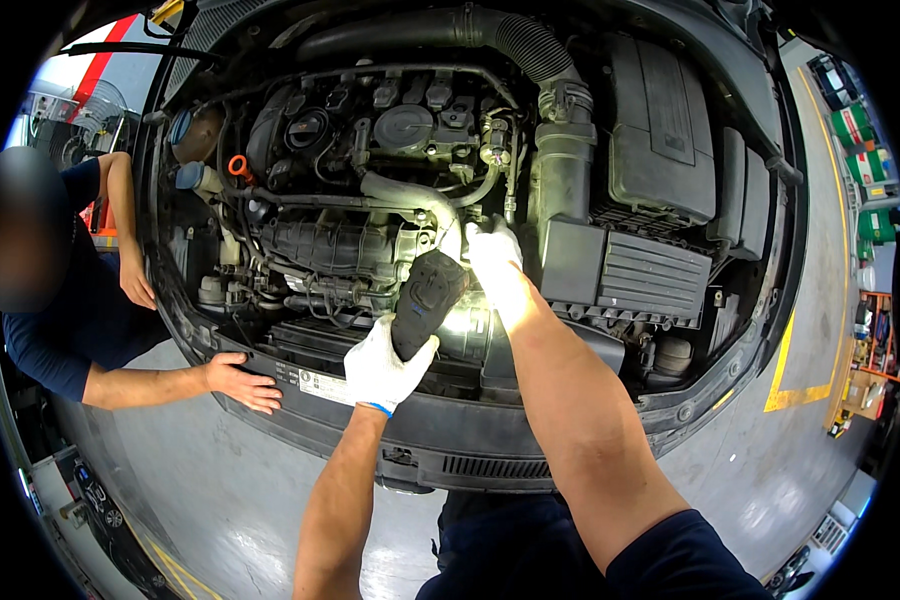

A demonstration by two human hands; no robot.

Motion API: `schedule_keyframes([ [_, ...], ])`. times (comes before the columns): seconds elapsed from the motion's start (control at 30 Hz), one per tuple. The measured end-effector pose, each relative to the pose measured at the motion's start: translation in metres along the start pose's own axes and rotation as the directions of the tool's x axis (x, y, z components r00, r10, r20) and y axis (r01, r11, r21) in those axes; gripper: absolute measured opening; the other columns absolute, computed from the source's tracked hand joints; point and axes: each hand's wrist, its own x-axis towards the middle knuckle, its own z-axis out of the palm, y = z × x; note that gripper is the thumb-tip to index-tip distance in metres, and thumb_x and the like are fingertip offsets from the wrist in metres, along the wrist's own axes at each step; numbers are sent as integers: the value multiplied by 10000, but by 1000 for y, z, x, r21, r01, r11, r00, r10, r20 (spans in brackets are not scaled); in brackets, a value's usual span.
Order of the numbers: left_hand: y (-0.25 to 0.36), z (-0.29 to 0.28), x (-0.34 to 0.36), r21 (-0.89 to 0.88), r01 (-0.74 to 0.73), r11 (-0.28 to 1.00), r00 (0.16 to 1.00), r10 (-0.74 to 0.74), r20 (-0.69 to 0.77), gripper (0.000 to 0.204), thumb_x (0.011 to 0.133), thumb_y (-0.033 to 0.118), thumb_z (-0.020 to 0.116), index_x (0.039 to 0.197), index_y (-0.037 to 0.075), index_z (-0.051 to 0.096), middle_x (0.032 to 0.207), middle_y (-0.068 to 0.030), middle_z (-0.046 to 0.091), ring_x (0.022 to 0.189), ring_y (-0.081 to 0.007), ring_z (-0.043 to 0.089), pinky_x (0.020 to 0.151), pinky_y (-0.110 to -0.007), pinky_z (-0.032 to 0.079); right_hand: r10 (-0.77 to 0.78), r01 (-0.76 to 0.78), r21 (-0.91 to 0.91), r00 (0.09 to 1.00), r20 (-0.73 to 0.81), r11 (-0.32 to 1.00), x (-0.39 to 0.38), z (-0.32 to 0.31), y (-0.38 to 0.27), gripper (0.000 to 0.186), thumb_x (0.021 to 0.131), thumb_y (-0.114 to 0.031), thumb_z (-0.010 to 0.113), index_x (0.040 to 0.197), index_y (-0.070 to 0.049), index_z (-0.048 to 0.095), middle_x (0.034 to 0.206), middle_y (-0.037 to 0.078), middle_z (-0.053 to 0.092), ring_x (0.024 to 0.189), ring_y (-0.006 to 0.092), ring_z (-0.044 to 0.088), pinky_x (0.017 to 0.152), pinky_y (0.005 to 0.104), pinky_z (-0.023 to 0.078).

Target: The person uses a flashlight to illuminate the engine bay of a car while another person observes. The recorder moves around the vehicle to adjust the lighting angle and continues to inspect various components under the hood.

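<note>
My left hand (385,370), in a white glove with a blue cuff, grips the black body of a hand-held work light (430,290). The light's beam falls on the engine just past it. My right hand (494,258), also gloved in white, reaches in right of the light, glaring in the beam. Its fingers are bent together beside a pale-lit hose (440,212), below a thin upright metal rod (511,195); what they hold, if anything, is hidden. Beyond lies the engine (403,128) with its round black oil filler cap (307,130).
At the left a co-worker's hand (245,382) rests on the front edge of the engine bay (450,440). To the right sit a ribbed black air box (653,275) and a large black cover (660,130). An orange dipstick ring (238,166) stands at the engine's left.
</note>
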Motion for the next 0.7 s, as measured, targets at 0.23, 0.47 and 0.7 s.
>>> schedule_keyframes([
  [0.23,-3,2,0,14,4,1000,1000,-4,-4,635,757,498,874,1164,43,697,931,-171,772,810,-355,764,745,-419,607,-14,15,-50,1000,17,999,-1,-1,-1,774,948,-469,680,1589,-101,453,1496,218,595,1384,367,578,1154,427,470],
  [0.47,-1,2,0,1,2,1000,1000,-2,-10,636,756,502,872,1159,41,700,922,-169,773,808,-352,765,744,-419,608,-16,14,-60,1000,-27,998,10,6,5,756,956,-444,669,1597,-111,446,1460,209,629,1338,352,621,1129,418,487],
  [0.7,-1,1,0,-3,1,1000,1000,-1,-5,621,763,499,870,1151,45,699,932,-164,773,809,-354,760,746,-418,605,4,-4,-33,1000,12,999,21,9,10,753,957,-442,669,1596,-110,448,1454,208,634,1340,342,622,1116,411,499],
])
